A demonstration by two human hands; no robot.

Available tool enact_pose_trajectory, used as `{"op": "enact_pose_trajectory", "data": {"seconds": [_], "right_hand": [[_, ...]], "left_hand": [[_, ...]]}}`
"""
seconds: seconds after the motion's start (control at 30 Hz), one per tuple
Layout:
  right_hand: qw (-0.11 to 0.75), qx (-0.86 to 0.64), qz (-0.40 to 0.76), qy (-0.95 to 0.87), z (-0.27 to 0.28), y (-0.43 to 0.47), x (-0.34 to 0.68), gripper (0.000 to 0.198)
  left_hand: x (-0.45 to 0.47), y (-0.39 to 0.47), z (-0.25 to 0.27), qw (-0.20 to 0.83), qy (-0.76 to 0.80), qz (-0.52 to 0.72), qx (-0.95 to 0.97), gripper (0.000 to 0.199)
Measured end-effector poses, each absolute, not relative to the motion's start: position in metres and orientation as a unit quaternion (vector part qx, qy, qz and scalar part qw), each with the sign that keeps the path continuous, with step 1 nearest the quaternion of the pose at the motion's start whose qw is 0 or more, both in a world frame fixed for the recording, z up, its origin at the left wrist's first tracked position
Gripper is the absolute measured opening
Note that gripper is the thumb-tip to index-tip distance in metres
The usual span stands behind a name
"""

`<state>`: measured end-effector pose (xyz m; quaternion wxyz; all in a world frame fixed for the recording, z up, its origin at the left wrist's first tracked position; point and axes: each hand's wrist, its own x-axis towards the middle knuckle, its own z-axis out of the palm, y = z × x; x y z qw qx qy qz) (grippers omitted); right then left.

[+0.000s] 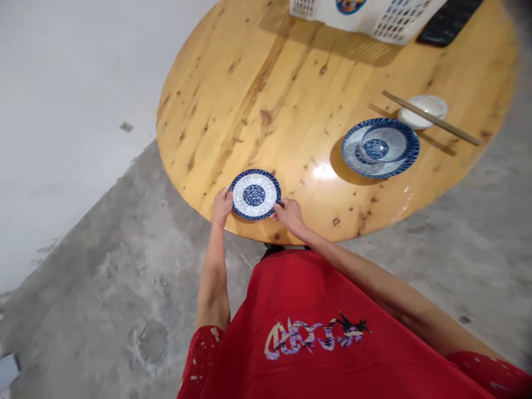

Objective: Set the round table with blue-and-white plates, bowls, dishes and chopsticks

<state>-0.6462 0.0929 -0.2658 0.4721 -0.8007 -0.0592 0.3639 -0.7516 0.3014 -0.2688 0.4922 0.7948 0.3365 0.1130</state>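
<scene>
A blue-and-white patterned plate (254, 194) is at the near edge of the round wooden table (266, 116). My left hand (223, 205) grips its left rim, thumb on top. On the opposite side, my right hand (290, 214) pinches the lower right rim. The fingers under the plate are mostly hidden, and whether it rests on the wood or is slightly raised I cannot tell. To the right stands a larger blue-rimmed dish (353, 145) with a glass bowl (384, 142) in it.
Chopsticks (432, 117) lie across a small white bowl (424, 105) behind the larger dish. A white plastic basket (366, 19) stands at the far side, with a black object (446, 25) beside it. The table's rounded edge runs close to my body; a white wall (83, 83) is at left.
</scene>
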Motion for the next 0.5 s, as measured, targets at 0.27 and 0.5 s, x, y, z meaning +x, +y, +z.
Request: {"op": "enact_pose_trajectory", "data": {"seconds": [0.27,0.5], "right_hand": [[0.490,-0.788,0.367,-0.070,-0.257,0.109,-0.653,0.026],[0.498,-0.784,0.364,-0.061,-0.254,0.112,-0.655,0.025]], "left_hand": [[-0.748,0.321,-0.272,0.484,0.351,0.122,0.793,0.035],[-0.748,0.328,-0.270,0.480,0.334,0.120,0.802,0.029]]}}
